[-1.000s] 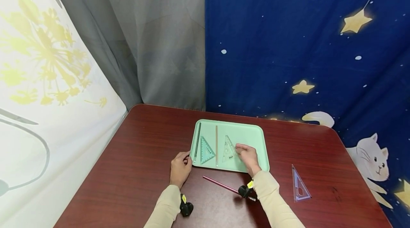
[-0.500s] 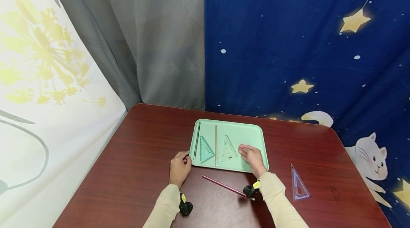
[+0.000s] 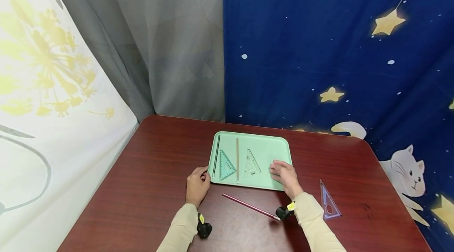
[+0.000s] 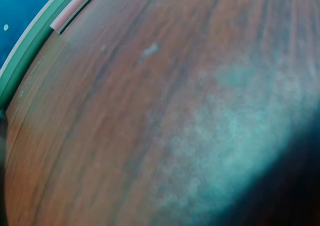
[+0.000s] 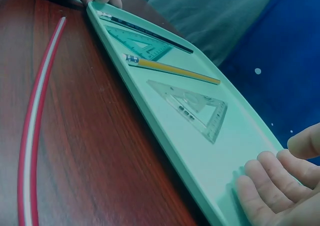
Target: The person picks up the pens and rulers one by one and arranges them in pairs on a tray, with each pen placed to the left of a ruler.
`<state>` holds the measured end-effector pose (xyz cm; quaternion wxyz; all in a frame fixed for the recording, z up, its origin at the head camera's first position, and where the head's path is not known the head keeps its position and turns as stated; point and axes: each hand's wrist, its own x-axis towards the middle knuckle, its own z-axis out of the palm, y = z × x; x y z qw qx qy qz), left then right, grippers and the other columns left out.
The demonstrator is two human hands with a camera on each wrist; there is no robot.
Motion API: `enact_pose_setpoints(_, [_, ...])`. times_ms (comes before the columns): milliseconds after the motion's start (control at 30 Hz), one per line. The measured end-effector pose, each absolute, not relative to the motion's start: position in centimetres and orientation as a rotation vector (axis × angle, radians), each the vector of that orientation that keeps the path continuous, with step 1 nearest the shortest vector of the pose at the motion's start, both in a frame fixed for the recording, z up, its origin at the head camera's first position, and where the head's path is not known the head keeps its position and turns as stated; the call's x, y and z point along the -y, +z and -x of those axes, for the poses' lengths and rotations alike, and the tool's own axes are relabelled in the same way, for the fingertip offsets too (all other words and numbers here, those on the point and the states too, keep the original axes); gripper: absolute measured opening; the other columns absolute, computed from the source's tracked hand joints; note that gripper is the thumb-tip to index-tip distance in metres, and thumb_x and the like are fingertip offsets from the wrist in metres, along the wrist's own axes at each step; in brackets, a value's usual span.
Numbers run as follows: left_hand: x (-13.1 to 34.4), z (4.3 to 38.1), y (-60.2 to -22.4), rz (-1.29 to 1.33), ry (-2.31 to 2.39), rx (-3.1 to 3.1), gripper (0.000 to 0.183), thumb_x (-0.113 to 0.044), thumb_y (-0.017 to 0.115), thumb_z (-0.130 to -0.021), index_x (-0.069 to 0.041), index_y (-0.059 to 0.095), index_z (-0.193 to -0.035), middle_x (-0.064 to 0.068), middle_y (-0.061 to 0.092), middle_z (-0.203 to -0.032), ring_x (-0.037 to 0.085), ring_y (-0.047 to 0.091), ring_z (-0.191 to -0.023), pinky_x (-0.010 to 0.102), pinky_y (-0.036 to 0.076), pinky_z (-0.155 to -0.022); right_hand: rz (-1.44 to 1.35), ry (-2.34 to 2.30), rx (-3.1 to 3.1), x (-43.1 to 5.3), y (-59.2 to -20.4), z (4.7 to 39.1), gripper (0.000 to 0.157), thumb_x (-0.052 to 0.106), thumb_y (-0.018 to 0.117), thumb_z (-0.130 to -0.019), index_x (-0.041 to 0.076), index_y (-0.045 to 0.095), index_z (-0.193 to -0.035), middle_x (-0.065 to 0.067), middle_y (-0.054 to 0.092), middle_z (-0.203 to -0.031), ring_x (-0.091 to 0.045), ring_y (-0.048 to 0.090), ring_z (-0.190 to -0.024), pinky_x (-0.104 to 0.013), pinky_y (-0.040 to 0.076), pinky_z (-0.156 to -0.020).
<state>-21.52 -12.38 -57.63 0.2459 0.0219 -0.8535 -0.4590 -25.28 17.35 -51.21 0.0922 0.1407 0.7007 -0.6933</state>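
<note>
While a left hand [image 3: 197,186] curls its fingers at the near left corner of a mint-green tray [image 3: 273,145], apparently gripping the rim, a right hand [image 3: 286,176] hovers at the opposite end, fingers loosely spread, holding nothing. Four pieces lie inside, alternating left to right: a black pencil [image 3: 216,156], a teal set square [image 3: 225,167], a yellow pencil [image 3: 237,160] and a clear set square [image 3: 251,167], spaced apart and touching none of their neighbors.

By that count the layout looks about two-thirds complete. Two pieces sit outside on the wood-grain table [image 3: 166,153]: a red pencil [image 3: 250,206], slanting just in front of the tray, and a purple set square [image 3: 325,201], well off to the right. Bare space at the tray's right end seems enough for both, though the right hand covers part of it. The right sleeve [image 3: 310,208] crosses between tray and purple set square; a wrist camera [image 3: 282,213] crowds the red pencil's eraser end, contact unclear. Gray [image 3: 188,47] and starry blue curtains [image 3: 276,78] hang behind.
</note>
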Motion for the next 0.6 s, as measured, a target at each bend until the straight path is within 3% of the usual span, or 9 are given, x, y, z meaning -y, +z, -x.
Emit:
enact_pose_setpoints(200, [12.4, 21.5, -57.6, -0.045, -1.244, 2.314, 0.025, 0.000, 0.061, -0.084, 0.001, 0.071, -0.107, 0.009, 0.069, -0.096, 0.014, 0.066, -0.075, 0.022, 0.056, -0.064, -0.400, -2.039, -2.089, -17.9, -51.2, 24.7, 0.042, 0.007, 0.048, -0.095, -0.008, 0.045, -0.134, -0.008, 0.067, -0.104, -0.009, 0.063, -0.082, -0.026, 0.054, -0.076])
enact_pose_setpoints(400, [12.4, 21.6, -57.6, -0.047, -1.236, 2.315, 0.025, 0.000, 0.061, -0.083, 0.001, 0.071, -0.107, 0.009, 0.070, -0.095, 0.013, 0.066, -0.074, 0.022, 0.056, -0.064, -0.402, -1.984, -2.201, -18.2, -51.3, 24.0, 0.038, 0.004, 0.053, -0.091, -0.009, 0.049, -0.127, -0.001, 0.066, -0.089, -0.008, 0.058, -0.074, -0.023, 0.051, -0.066])
enact_pose_setpoints(600, [12.4, 21.5, -57.7, -0.059, -1.239, 2.324, 0.025, 0.000, 0.061, -0.083, 0.001, 0.071, -0.107, 0.008, 0.070, -0.095, 0.013, 0.065, -0.074, 0.022, 0.055, -0.064, -0.396, -1.979, -2.240, -18.1, -51.6, 23.2, 0.038, 0.001, 0.056, -0.086, -0.010, 0.051, -0.122, -0.001, 0.066, -0.087, -0.008, 0.056, -0.070, -0.022, 0.050, -0.061])
